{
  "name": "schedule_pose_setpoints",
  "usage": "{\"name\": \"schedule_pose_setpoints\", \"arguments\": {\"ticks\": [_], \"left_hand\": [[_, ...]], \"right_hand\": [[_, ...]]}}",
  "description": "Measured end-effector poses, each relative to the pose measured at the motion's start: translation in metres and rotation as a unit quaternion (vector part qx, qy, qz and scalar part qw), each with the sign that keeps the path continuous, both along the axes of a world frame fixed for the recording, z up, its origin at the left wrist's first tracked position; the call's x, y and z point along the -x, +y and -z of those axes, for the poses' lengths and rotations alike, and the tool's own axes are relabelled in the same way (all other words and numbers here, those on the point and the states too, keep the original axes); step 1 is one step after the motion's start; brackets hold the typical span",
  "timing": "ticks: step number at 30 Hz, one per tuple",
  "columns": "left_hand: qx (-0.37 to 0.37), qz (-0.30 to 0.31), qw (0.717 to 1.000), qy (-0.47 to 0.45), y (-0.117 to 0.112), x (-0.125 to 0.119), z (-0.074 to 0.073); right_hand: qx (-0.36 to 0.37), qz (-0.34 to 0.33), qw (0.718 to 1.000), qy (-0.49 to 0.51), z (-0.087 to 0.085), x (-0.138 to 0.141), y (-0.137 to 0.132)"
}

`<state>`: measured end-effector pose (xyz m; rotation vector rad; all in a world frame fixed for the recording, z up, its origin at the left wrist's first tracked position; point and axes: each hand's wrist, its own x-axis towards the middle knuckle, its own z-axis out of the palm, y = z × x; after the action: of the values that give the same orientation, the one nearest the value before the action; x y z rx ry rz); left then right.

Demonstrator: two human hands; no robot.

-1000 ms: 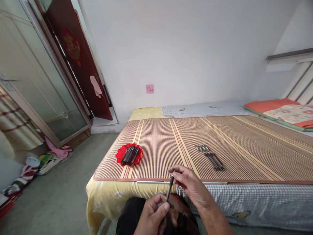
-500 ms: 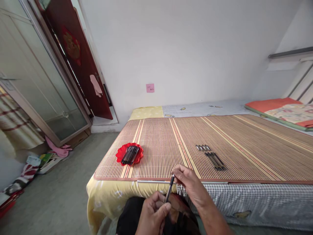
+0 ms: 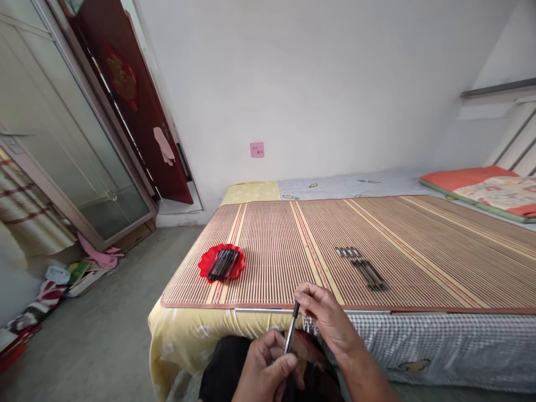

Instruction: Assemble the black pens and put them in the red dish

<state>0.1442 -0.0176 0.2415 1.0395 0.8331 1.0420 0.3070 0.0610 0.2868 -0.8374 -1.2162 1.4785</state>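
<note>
A slim pen [image 3: 292,328] with a black upper part and a paler barrel slants upward between my two hands, over my lap at the bed's front edge. My left hand [image 3: 266,365] is closed around its lower end, the thumb pressed along it. At the top end, the thumb and forefinger of my right hand [image 3: 326,315] pinch the pen; the very tip is hidden by them. On the mat, a red scalloped dish [image 3: 201,262] holds a bunch of dark pens [image 3: 224,264]. To the right lie several dark pens [image 3: 369,276] side by side, beside a row of short silver-and-black pieces [image 3: 347,253].
A striped bamboo mat [image 3: 268,234] covers the bed. Folded orange bedding [image 3: 469,181] lies at the far right. A pink note [image 3: 257,149] is stuck on the wall. Left of the bed are a glass door [image 3: 84,123], a red door [image 3: 138,100] and items on the floor.
The pen has turned slightly in my hands: its white tip at the top no longer shows, and more pale barrel is visible. Both hands stay almost in place.
</note>
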Motion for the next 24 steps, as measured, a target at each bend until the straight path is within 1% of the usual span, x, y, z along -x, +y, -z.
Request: {"name": "schedule_pose_setpoints", "arguments": {"ticks": [2,4,7,9,13,16,20,24], "left_hand": [[0.017,0.038,0.999,-0.01,-0.002,0.001,-0.006],[0.035,0.074,0.996,-0.037,-0.003,0.0,-0.007],[0.068,0.108,0.987,-0.093,-0.003,-0.002,0.001],[0.082,0.104,0.986,-0.104,-0.002,-0.002,0.011],[0.073,0.057,0.994,-0.05,0.001,-0.002,0.028],[0.053,0.011,0.998,-0.014,0.002,-0.002,0.036],[0.029,-0.037,0.998,0.041,0.0,-0.002,0.04],[0.009,-0.115,0.988,0.104,-0.001,0.0,0.04]], "right_hand": [[0.007,-0.008,1.0,0.008,0.0,-0.002,0.001],[0.003,-0.017,1.0,0.007,0.0,-0.005,0.001],[-0.014,-0.018,1.0,-0.005,-0.001,-0.008,0.001],[-0.023,-0.018,0.999,-0.015,-0.001,-0.007,0.001],[-0.047,-0.015,0.997,-0.057,-0.004,-0.005,-0.001],[-0.057,-0.011,0.996,-0.073,-0.005,-0.003,-0.003],[-0.052,-0.01,0.995,-0.079,-0.002,0.0,-0.001],[-0.044,-0.002,0.996,-0.08,0.005,0.005,0.001]]}}
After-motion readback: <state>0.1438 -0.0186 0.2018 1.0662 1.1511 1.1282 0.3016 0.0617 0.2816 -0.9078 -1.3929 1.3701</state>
